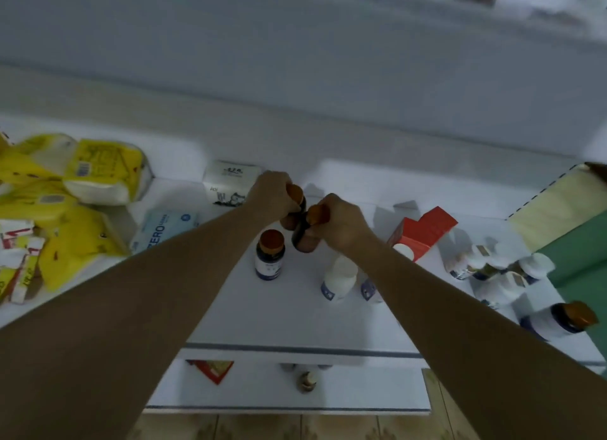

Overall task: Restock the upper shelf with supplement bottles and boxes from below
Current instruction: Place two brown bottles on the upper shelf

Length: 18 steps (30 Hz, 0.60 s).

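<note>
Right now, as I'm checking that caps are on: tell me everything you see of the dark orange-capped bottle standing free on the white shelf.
The dark, glass-like round bottle with an orange screw cap stands upright on the white shelf board, cap on. A blue and white label wraps its body; the print is too blurred to read. Nothing visibly touches it but the shelf. A white plastic bottle stands to its right, apart.

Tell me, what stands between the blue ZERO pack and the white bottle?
A dark orange-capped bottle stands there; the left forearm crosses above that stretch. The head view shows it.
</note>
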Motion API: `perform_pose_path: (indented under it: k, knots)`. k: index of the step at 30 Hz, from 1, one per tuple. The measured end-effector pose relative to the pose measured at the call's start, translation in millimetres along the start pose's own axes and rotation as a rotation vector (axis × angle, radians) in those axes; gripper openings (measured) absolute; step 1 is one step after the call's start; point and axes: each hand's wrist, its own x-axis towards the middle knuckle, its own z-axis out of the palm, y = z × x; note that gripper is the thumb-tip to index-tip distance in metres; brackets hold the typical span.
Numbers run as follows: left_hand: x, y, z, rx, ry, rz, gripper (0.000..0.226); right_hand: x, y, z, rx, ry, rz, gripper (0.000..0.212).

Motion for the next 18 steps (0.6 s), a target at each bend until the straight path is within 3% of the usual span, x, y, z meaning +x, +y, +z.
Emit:
perform_pose_path:
  k: [4, 6, 8, 11, 14, 18]
  knots:
    - [-31.9, 7.8, -40.0, -0.233, 0.03, -0.04, 0.029, -33.1, -14.9, -29.6, 0.219, 0.042, -0.019, 0.04]
    - [-56.1, 13.5, -56.2, -0.478, 0.037, -0.078, 0.035, -53.8, -24.1, -40.8, 0.386, 0.046, -0.024, 0.043]
    - [-88.0, 17.8, -68.5, -0.733, 0.012, -0.098, 0.037, -78.9, -32.6, -51.3, 0.554, 0.016, -0.03, 0.035]
    - [-143.0, 18.2, -80.4, -0.959, -0.083, -0.101, 0.03, -125.1, -44.3, -61.2, 0.571, -0.079, -0.066, 0.01]
    - [-198.0, 22.5, -96.6, -1.154, -0.194, -0.115, 0.023, -171.6, -53.4, -61.5, 0.679, -0.109, -0.036, 0.036]
    - [-258.3, 40.2, -125.1, -1.257, -0.272, -0.031, 0.042, -233.4, -77.0, -66.0, 0.891, -0.126, -0.026, 0.03]
